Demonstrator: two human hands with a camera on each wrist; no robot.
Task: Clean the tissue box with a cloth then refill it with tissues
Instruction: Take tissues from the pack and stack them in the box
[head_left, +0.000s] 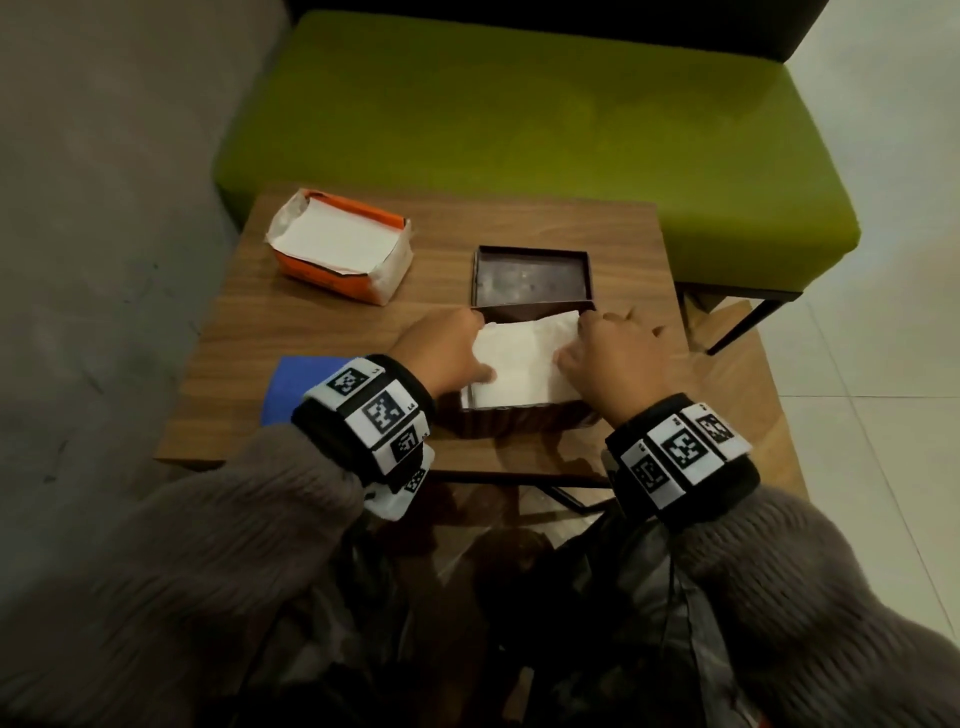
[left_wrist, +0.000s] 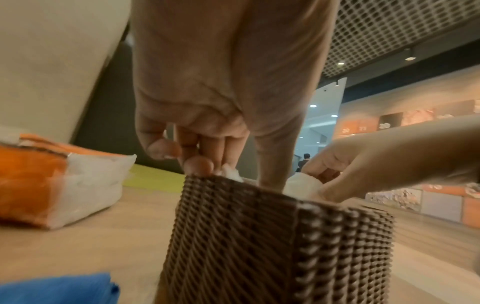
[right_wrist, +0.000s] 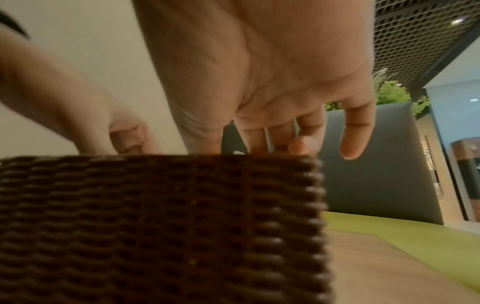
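Note:
A brown woven tissue box (head_left: 519, 422) (left_wrist: 259, 236) (right_wrist: 155, 226) stands open near the front of the wooden table (head_left: 311, 332). A white stack of tissues (head_left: 519, 364) (left_wrist: 298, 186) fills its top. My left hand (head_left: 447, 348) (left_wrist: 228, 156) grips the stack's left end, thumb on top and fingers curled over the rim. My right hand (head_left: 613, 358) (right_wrist: 254, 142) grips the right end the same way. The box's dark lid (head_left: 530, 280) lies upside down just behind the box. A blue cloth (head_left: 291, 384) (left_wrist: 57, 290) lies flat left of the box.
An opened orange pack of tissues (head_left: 337, 244) (left_wrist: 39, 185) sits at the table's back left. A green bench (head_left: 519, 130) runs behind the table. A grey wall is on the left, and a tiled floor on the right.

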